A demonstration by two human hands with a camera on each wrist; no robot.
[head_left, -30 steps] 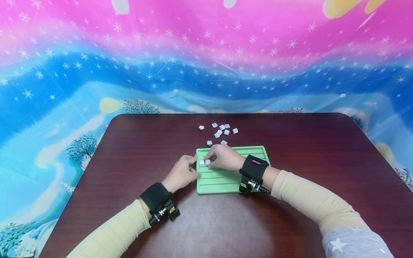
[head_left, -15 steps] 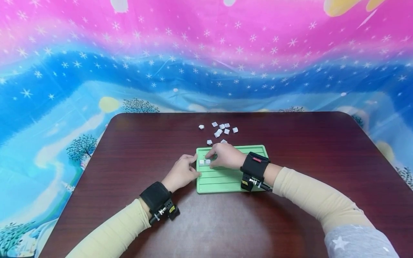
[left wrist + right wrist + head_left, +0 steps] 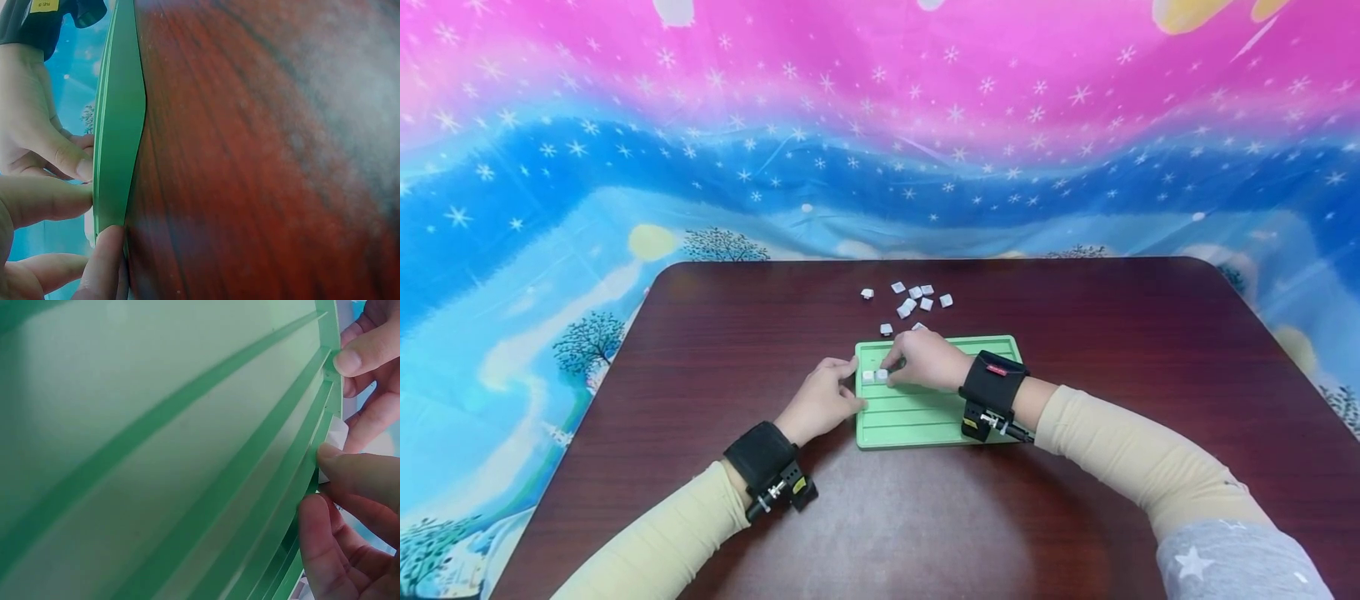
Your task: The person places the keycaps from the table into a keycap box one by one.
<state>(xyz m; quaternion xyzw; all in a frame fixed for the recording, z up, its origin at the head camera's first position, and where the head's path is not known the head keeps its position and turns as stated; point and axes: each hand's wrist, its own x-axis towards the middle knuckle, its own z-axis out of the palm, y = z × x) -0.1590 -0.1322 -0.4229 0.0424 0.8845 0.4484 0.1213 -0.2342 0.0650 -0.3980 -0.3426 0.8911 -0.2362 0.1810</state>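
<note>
A green ridged tray (image 3: 925, 404) lies on the table, its left edge held by my left hand (image 3: 823, 404). In the left wrist view, one fingertip (image 3: 109, 244) presses its outer side wall and another digit meets the rim. Two small white tiles sit side by side in an upper row near the left end: the outer tile (image 3: 868, 377) and the inner tile (image 3: 882, 376). My right hand (image 3: 928, 362) reaches over the tray, thumb and index finger at the inner tile. In the right wrist view, the thumb (image 3: 331, 453) touches a white tile (image 3: 337, 432), partly hidden by the fingers.
Several loose white tiles (image 3: 915, 293) are scattered beyond the tray, with one tile (image 3: 886, 330) close to its far edge and another (image 3: 919, 327) partly behind my right hand. A patterned cloth (image 3: 880, 167) hangs behind the brown table (image 3: 737, 333).
My right thumb and index finger have shifted slightly right around the inner tile, which now sits close against the outer one. The left hand keeps its place on the tray.
</note>
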